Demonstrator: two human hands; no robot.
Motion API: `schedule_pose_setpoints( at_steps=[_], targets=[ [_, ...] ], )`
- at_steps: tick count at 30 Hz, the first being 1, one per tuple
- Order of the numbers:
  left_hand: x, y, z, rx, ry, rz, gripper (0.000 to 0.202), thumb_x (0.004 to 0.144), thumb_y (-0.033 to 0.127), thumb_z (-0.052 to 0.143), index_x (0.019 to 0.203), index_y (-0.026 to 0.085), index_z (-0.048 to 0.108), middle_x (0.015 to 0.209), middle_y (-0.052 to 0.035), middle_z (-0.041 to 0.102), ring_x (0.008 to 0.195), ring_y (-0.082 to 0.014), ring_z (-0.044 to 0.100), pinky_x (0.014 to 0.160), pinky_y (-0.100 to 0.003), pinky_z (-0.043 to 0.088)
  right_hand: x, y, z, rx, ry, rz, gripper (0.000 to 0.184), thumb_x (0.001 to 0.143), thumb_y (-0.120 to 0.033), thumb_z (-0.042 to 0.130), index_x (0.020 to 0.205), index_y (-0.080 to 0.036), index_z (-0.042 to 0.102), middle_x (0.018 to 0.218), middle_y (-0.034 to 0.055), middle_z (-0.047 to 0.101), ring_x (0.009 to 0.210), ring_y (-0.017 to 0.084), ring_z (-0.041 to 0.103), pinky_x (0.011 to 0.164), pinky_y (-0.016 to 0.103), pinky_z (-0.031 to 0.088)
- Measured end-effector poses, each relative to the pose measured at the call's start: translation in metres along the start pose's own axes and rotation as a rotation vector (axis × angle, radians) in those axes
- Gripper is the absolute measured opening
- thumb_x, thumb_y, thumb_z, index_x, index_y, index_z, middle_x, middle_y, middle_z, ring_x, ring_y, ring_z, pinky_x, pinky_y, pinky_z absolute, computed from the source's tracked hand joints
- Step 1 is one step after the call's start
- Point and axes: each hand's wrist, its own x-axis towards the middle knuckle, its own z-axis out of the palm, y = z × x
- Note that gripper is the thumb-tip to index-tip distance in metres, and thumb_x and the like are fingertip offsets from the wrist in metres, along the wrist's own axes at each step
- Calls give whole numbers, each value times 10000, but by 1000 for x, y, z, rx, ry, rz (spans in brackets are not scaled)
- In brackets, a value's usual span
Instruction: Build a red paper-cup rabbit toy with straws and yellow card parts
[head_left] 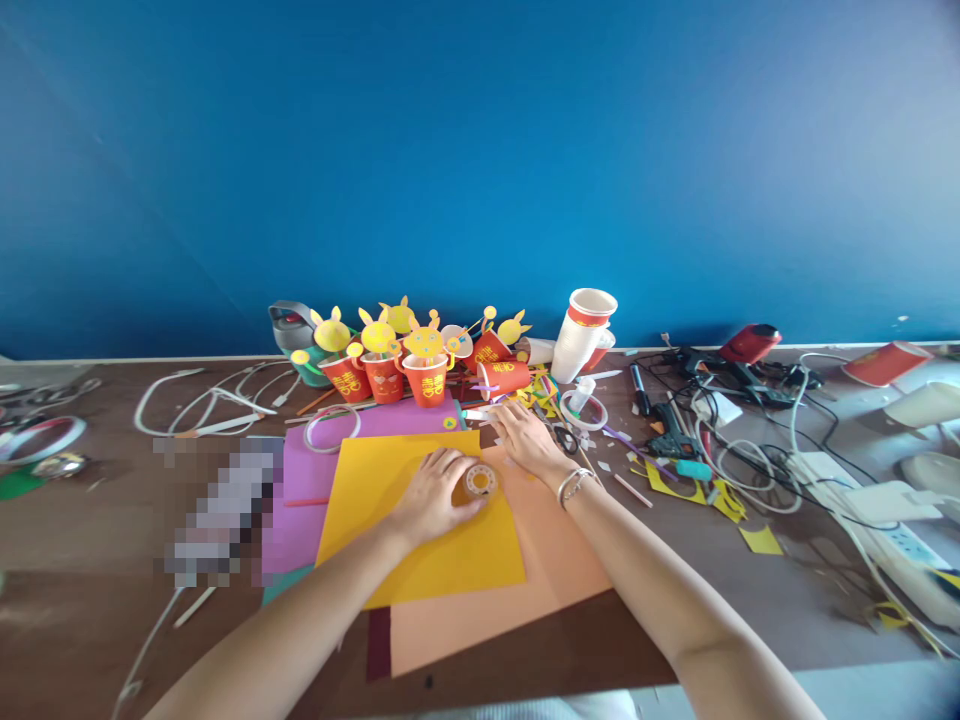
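Brown table [90,560] is carrying everything. Peach sheet [450,640] is lying partly under yellow sheet [450,575]. Right hand [517,437] is reaching far, beside yellow scraps [543,390]; cannot tell whether its fingers are gripping anything. Left hand [433,497] is clasping pale ring [481,470] at its left side, over the yellow sheet's right part, thumb near, fingers far. Judgement: left should be holding lightly, leaving the rim free; right should be avoiding the scraps.

Overlapping paper sheets [375,480] lie on the surface [67,580], standing cups [385,382] behind them. Right of those cups, a cup stack [573,345]; farther right, a glue gun [664,432], then a power strip [892,545].
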Motion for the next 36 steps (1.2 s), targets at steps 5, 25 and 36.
schedule_pose_setpoints(
  at_steps=[5,25,36],
  targets=[
    [0,1,0,4,12,12,407,800,427,631,1134,204,565,1045,-64,623,1001,-238,559,878,-406,460,-1,7,1,59,189,-9,252,959,-252,417,1046,-187,645,1042,111,569,997,229,508,894,371,417],
    [-3,0,-3,-10,98,70,439,789,369,653,1183,222,527,1165,-96,591,1095,-250,556,943,-413,469,-23,-27,-18,1061,114,600,205,785,-374,573,722,-188,515,603,-36,525,489,101,489,427,211,334],
    [2,5,-9,-18,51,240,155,890,223,560,996,248,670,1127,-53,662,1038,-181,623,906,-342,529,-36,-21,-8,1058,111,617,218,807,-371,578,698,-198,504,623,-27,559,619,142,551,570,253,403]
  ],
)
